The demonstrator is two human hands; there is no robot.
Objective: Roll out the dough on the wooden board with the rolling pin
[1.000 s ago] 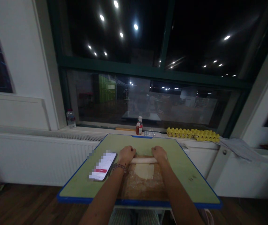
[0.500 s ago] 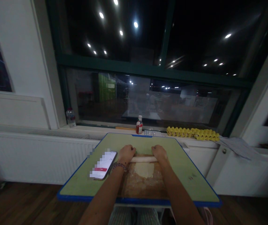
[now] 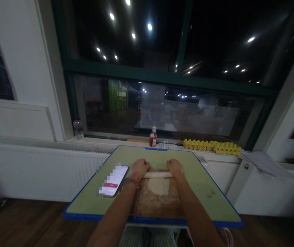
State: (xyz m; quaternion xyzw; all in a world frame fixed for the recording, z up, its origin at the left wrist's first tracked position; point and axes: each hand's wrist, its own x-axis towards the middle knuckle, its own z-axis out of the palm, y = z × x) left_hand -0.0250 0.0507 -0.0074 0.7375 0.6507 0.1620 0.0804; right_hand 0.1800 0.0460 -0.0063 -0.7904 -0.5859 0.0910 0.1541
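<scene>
A pale rolling pin [image 3: 158,175] lies crosswise over the far part of a sheet of dough [image 3: 158,186], which is thin and uneven in outline. The dough rests on a brown wooden board [image 3: 157,206] dusted with flour. At the pin's left end my left hand [image 3: 139,168], a beaded bracelet on its wrist, is closed with curled fingers. My right hand [image 3: 175,167] is closed over the other end in the same way. Both hands hide the pin's ends.
A lit phone [image 3: 116,181], partly pixelated, lies left of the board on the green table [image 3: 208,202] with blue edging. Behind, on the sill, stand a red-labelled bottle [image 3: 153,138], a clear bottle [image 3: 78,129] and yellow egg cartons [image 3: 211,146].
</scene>
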